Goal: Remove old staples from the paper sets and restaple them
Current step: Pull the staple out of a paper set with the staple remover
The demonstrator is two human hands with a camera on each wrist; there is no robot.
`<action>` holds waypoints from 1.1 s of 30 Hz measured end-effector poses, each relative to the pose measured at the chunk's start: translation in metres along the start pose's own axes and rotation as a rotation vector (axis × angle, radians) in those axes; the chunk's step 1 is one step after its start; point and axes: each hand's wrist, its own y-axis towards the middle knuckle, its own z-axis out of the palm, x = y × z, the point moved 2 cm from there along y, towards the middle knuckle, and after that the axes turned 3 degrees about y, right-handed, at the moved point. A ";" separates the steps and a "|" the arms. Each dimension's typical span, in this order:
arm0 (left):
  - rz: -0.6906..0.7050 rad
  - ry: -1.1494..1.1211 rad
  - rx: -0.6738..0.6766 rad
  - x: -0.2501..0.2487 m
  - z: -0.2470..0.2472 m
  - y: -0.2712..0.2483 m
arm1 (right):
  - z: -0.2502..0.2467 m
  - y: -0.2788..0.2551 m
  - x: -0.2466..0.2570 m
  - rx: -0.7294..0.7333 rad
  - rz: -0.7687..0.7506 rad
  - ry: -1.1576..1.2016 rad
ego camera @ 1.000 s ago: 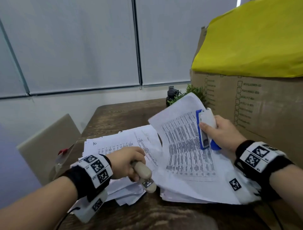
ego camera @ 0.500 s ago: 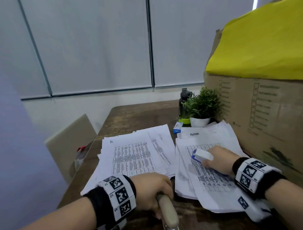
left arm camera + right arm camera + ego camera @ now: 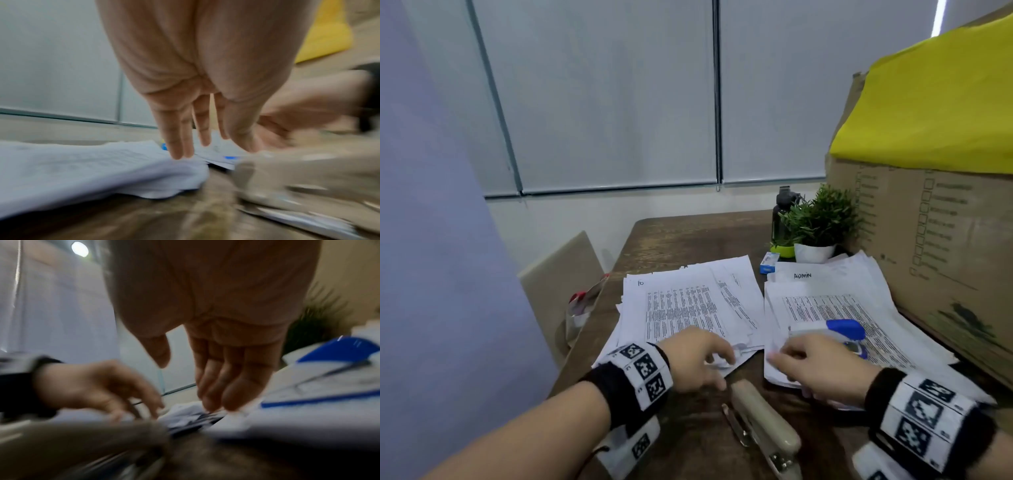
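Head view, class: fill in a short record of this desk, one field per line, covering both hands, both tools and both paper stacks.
left hand: open, fingers at the near corner of the left paper stack
right hand: open, over the near edge of the right paper stack
beige stapler: lying on the table, between the wrists, in neither hand
blue and white stapler: resting on the right paper stack, in neither hand
behind the stacks: potted plant, dark bottle
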 end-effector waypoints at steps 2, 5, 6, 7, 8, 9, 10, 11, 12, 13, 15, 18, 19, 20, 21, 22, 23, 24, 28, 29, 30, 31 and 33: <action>-0.177 0.063 -0.085 0.031 -0.010 -0.005 | 0.021 -0.016 0.011 0.207 0.045 -0.134; -0.407 0.144 -0.016 0.069 -0.004 -0.017 | 0.045 -0.026 0.023 0.328 0.039 -0.380; -0.444 0.151 0.027 0.077 0.000 -0.021 | 0.049 -0.027 0.025 0.326 0.042 -0.393; -0.450 0.158 0.057 0.082 0.003 -0.024 | 0.051 -0.028 0.026 0.310 0.042 -0.390; -0.437 0.165 0.060 0.085 0.005 -0.026 | 0.051 -0.028 0.026 0.293 0.040 -0.357; -0.418 0.158 0.056 0.086 0.005 -0.027 | 0.049 -0.029 0.025 0.268 0.045 -0.262; -0.405 0.135 0.063 0.086 0.005 -0.028 | 0.048 -0.030 0.025 0.243 0.060 -0.118; -0.400 0.115 0.078 0.085 0.004 -0.029 | 0.045 -0.032 0.025 0.214 0.074 0.033; -0.409 0.109 0.095 0.083 0.002 -0.029 | 0.043 -0.034 0.026 0.184 0.079 0.163; -0.401 0.114 0.094 0.082 0.000 -0.029 | 0.039 -0.037 0.026 0.149 0.075 0.275; -0.376 0.127 0.076 0.080 -0.004 -0.026 | 0.029 -0.039 0.025 0.085 0.054 0.463; -0.379 0.138 0.030 0.081 -0.007 -0.028 | 0.012 -0.044 0.027 -0.008 0.052 0.612; -0.373 0.161 0.000 0.080 -0.008 -0.030 | 0.007 -0.046 0.027 -0.037 0.050 0.634; -0.361 0.192 -0.026 0.076 -0.009 -0.035 | 0.001 -0.048 0.028 -0.067 0.044 0.650; -0.331 0.228 -0.043 0.069 -0.008 -0.040 | -0.004 -0.050 0.029 -0.097 0.036 0.656; -0.288 0.258 -0.045 0.061 -0.007 -0.046 | -0.009 -0.052 0.028 -0.124 0.028 0.652; -0.234 0.283 -0.035 0.053 -0.005 -0.052 | -0.015 -0.052 0.028 -0.147 0.022 0.636; -0.178 0.306 -0.023 0.045 -0.003 -0.057 | -0.019 -0.052 0.028 -0.165 0.018 0.618; -0.082 0.261 -0.083 0.030 0.000 -0.072 | -0.020 -0.049 0.029 -0.199 0.046 0.620; -0.096 0.235 -0.099 0.029 0.000 -0.074 | -0.017 -0.049 0.030 -0.197 0.053 0.636; -0.113 0.210 -0.111 0.030 0.000 -0.076 | -0.014 -0.049 0.031 -0.187 0.059 0.653; -0.128 0.189 -0.122 0.031 0.000 -0.078 | -0.010 -0.050 0.032 -0.174 0.066 0.667; -0.153 0.164 -0.151 0.035 0.002 -0.081 | -0.004 -0.053 0.034 -0.146 0.084 0.679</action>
